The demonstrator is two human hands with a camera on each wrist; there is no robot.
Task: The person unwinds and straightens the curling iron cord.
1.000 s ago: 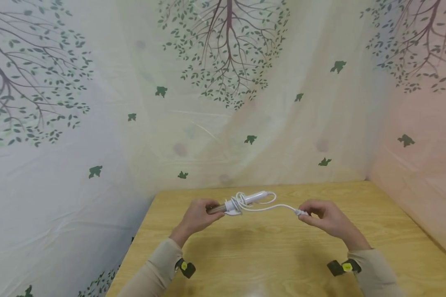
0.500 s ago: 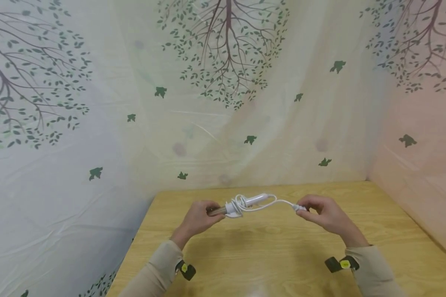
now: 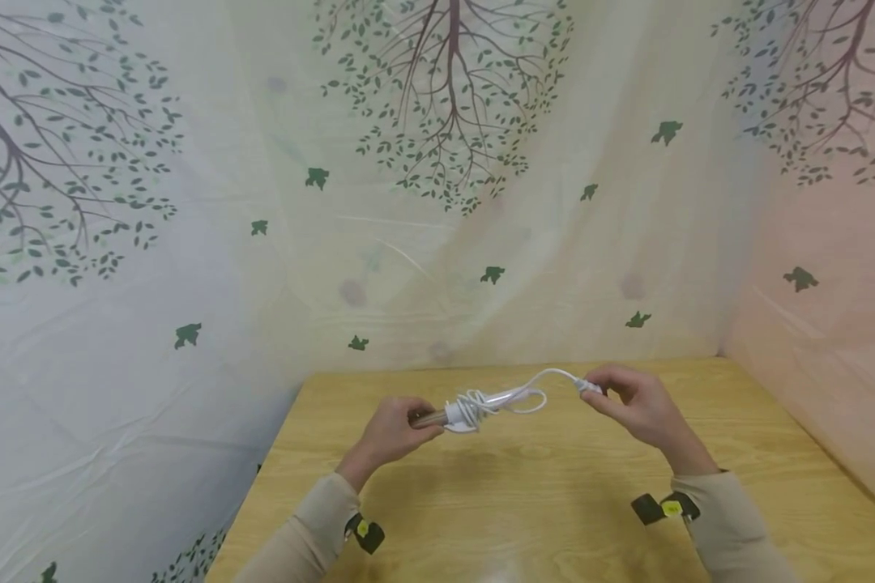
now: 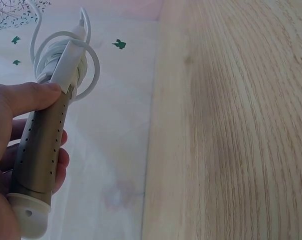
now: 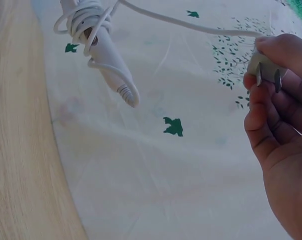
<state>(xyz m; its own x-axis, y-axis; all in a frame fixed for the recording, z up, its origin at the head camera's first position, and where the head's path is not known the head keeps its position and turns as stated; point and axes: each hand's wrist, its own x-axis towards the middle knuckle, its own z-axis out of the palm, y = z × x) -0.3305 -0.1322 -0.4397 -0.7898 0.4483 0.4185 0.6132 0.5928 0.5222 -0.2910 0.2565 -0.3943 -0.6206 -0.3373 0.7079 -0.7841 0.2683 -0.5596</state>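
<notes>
My left hand [image 3: 392,433] grips the bronze barrel of a curling iron [image 4: 39,145], its thumb near the white clamp lever. Rows of small holes run along the barrel, which ends in a white tip. White cord [image 5: 183,23] is wound in loops around the white handle, which points away from the left hand, toward the right. Between finger and thumb, my right hand [image 3: 638,409] pinches the two-pin plug [image 5: 267,71]; its metal prongs show in the right wrist view. From the plug a loose length of cord arches back to the coils. Everything is held above the table.
Below the hands lies a wood-grain table [image 3: 510,510]. A pale cloth backdrop [image 3: 423,308] printed with trees and green leaf shapes stands behind it and along both sides. Each wrist wears a black strap with a small camera.
My right hand has risen slightly with the plug, moving the free cord from below the handle to an arch above it. The left hand has barely moved; the iron has dipped a little.
</notes>
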